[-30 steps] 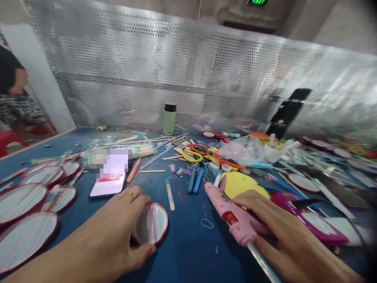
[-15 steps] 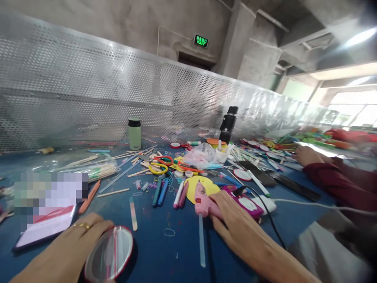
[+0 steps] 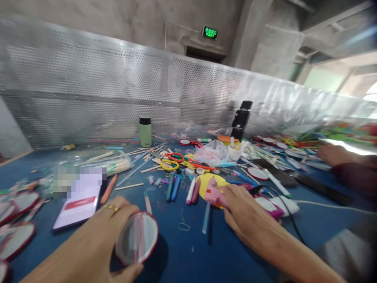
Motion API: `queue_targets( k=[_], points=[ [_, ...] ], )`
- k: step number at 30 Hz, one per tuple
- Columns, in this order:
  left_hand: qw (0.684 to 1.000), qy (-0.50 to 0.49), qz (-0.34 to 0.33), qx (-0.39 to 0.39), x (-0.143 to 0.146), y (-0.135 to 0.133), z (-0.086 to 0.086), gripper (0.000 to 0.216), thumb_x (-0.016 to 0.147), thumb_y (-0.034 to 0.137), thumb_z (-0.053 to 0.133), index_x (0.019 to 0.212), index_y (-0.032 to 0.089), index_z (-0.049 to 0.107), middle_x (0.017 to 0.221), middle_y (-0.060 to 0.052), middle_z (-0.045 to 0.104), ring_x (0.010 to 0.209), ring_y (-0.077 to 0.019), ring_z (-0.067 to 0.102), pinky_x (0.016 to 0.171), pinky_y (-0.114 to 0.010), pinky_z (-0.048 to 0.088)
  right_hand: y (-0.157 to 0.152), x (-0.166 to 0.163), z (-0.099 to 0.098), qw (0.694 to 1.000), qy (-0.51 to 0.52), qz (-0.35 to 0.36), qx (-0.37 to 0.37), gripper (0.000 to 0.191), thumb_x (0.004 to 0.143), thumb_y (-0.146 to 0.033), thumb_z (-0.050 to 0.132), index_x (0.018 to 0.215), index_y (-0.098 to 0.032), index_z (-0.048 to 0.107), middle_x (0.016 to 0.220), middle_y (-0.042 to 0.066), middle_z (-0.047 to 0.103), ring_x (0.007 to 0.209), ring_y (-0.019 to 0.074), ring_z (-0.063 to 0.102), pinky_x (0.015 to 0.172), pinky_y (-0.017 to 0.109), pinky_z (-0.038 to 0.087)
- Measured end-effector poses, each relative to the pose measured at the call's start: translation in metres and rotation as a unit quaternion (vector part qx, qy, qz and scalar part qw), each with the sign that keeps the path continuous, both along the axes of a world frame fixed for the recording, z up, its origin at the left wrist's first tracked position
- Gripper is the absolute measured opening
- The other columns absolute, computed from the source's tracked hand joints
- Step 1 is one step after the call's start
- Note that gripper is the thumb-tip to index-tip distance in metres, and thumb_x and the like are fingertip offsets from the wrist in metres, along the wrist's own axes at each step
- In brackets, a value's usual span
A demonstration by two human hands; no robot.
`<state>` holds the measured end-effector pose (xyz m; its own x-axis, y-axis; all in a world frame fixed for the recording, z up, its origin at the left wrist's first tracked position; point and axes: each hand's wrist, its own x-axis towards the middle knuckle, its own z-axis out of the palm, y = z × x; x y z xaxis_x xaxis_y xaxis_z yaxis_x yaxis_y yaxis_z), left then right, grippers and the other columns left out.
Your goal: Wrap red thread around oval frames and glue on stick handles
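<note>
My left hand (image 3: 100,228) grips a round, red-rimmed disc (image 3: 129,239) by its edge, thumb at the near side and fingers at the far side. The disc has a pale, glossy face with a reddish strip across it. My right hand (image 3: 243,206) is closed around the handle of a pink hot glue gun (image 3: 213,190). A translucent glue stick (image 3: 206,218) juts from its back end toward me. The gun's front lies over a yellow disc (image 3: 203,181); whether it touches is unclear. A craft stick (image 3: 147,202) lies just beyond the held disc.
At left are a phone (image 3: 78,200) and several red-rimmed discs (image 3: 17,239). Markers (image 3: 173,188), scissors (image 3: 171,163) and a plastic bag (image 3: 212,152) lie ahead. A green bottle (image 3: 145,131) stands before the perforated metal screen (image 3: 103,90). A co-worker's hand (image 3: 332,153) is at right.
The view has swung left, showing more discs there. My left hand has moved the disc rightward and away from me. The glue gun sits slightly farther forward, still in my right hand.
</note>
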<state>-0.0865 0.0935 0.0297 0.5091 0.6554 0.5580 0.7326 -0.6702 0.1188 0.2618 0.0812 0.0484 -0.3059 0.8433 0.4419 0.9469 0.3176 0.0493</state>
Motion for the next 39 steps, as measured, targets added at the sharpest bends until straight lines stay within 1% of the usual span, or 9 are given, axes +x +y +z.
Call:
queue_targets(
  k=[4,9,14,16,20,25,28,33,39],
  points=[
    [0.999,-0.006,0.020,-0.048,0.023,-0.009,0.035,0.051,0.066,0.024,0.066,0.115,0.024,0.055,0.118,-0.008,0.062,0.109,-0.0287,0.061,0.091,-0.043,0.055,-0.009,-0.039,0.033,0.988,0.108,0.099,0.045,0.026,0.092,-0.028,0.050,0.115,-0.023,0.062,0.116,0.011,0.065,0.110,0.0293,0.059,0.095,0.048,0.048],
    [1.000,-0.020,-0.011,-0.018,0.029,-0.015,0.032,0.061,0.072,0.015,0.062,0.129,0.023,0.044,0.127,-0.010,0.056,0.120,-0.0266,0.057,0.098,-0.038,0.054,-0.003,-0.086,0.058,0.943,0.261,0.176,-0.104,0.029,0.093,-0.037,0.057,0.118,-0.024,0.061,0.113,0.007,0.067,0.100,0.0209,0.063,0.087,0.034,0.052],
    [0.998,-0.011,-0.028,0.051,0.021,-0.022,0.017,0.063,0.080,0.014,0.058,0.139,0.019,0.036,0.134,-0.013,0.055,0.127,-0.0280,0.054,0.103,-0.036,0.051,0.010,-0.102,0.049,0.840,0.380,0.255,-0.291,0.028,0.091,-0.036,0.062,0.115,-0.021,0.060,0.105,0.003,0.069,0.094,0.0155,0.064,0.084,0.028,0.052],
    [0.997,-0.010,-0.034,0.066,0.020,-0.023,0.015,0.062,0.083,0.013,0.056,0.141,0.018,0.035,0.133,-0.013,0.056,0.126,-0.0280,0.055,0.104,-0.037,0.051,0.010,-0.105,0.044,0.807,0.422,0.267,-0.314,0.025,0.091,-0.034,0.062,0.111,-0.020,0.061,0.102,0.003,0.068,0.093,0.0148,0.063,0.083,0.027,0.052],
    [0.996,-0.001,-0.041,0.079,0.021,-0.025,0.013,0.061,0.087,0.013,0.055,0.144,0.018,0.034,0.133,-0.012,0.058,0.125,-0.0266,0.057,0.104,-0.035,0.051,0.006,-0.108,0.039,0.771,0.465,0.271,-0.339,0.022,0.088,-0.034,0.066,0.104,-0.018,0.064,0.098,0.002,0.067,0.090,0.0138,0.061,0.082,0.025,0.050],
    [0.987,0.037,-0.026,0.153,0.020,-0.027,0.013,0.056,0.089,0.020,0.057,0.142,0.014,0.039,0.125,-0.011,0.064,0.121,-0.0229,0.059,0.109,-0.032,0.046,0.005,-0.109,0.033,0.646,0.553,0.283,-0.443,0.031,0.082,-0.040,0.074,0.102,-0.017,0.066,0.095,0.002,0.066,0.086,0.0118,0.060,0.076,0.021,0.048],
    [0.981,0.053,-0.035,0.183,0.019,-0.026,0.014,0.049,0.091,0.022,0.055,0.137,0.010,0.045,0.122,-0.012,0.065,0.117,-0.0216,0.061,0.107,-0.030,0.047,0.007,-0.108,0.027,0.590,0.592,0.280,-0.472,0.037,0.076,-0.039,0.080,0.099,-0.015,0.065,0.091,0.001,0.066,0.081,0.0101,0.059,0.072,0.019,0.046],
    [0.980,0.055,-0.044,0.184,0.019,-0.027,0.021,0.049,0.091,0.022,0.056,0.138,0.015,0.046,0.119,-0.009,0.066,0.113,-0.0200,0.064,0.101,-0.029,0.051,0.008,-0.107,0.023,0.537,0.620,0.284,-0.496,0.039,0.073,-0.037,0.083,0.096,-0.014,0.062,0.089,0.001,0.064,0.078,0.0091,0.058,0.069,0.019,0.044],
    [0.980,0.063,-0.054,0.179,0.019,-0.027,0.025,0.048,0.091,0.021,0.056,0.138,0.015,0.047,0.118,-0.008,0.067,0.110,-0.0188,0.065,0.098,-0.026,0.053,0.006,-0.106,0.024,0.533,0.618,0.269,-0.511,0.038,0.072,-0.034,0.084,0.093,-0.014,0.061,0.084,0.000,0.063,0.073,0.0086,0.057,0.066,0.019,0.043]
  ],
)
